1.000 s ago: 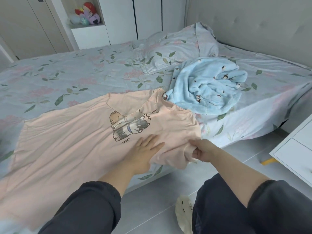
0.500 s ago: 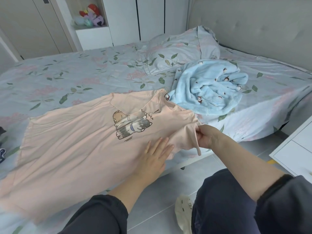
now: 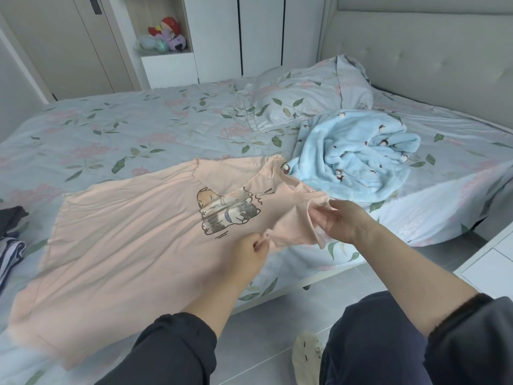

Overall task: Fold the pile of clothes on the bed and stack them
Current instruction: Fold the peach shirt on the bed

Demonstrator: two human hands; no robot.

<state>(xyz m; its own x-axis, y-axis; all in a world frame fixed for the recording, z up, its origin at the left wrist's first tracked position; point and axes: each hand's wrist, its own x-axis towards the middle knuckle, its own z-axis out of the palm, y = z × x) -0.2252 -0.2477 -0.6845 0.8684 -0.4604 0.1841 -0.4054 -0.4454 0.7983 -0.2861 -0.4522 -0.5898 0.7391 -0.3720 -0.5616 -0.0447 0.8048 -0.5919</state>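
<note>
A wide bed (image 3: 133, 126), covered with a pale blue sheet printed with green leaves and pink flowers, fills most of the room. A grey padded headboard (image 3: 416, 51) stands along its right end. A pillow (image 3: 305, 93) in the same print lies near the headboard. Behind the far edge are white wardrobe doors (image 3: 261, 31) and an open niche holding plush toys (image 3: 166, 37). The peach T-shirt (image 3: 125, 232) with a cartoon cat print is spread flat along the near edge of the bed, its hem towards the left and its collar towards the headboard. The left hand (image 3: 247, 257) pinches the lower corner of the near sleeve (image 3: 294, 226) between thumb and curled fingers. The right hand (image 3: 344, 220) grips the same sleeve's open cuff, lifting it just off the sheet. A crumpled light blue fleece garment (image 3: 355, 162) lies just beside the collar. Dark and striped clothes (image 3: 11, 240) sit at the bed's left end. Grey floor tiles (image 3: 277, 329) and a white drawer unit (image 3: 488, 262) are at the lower right.
</note>
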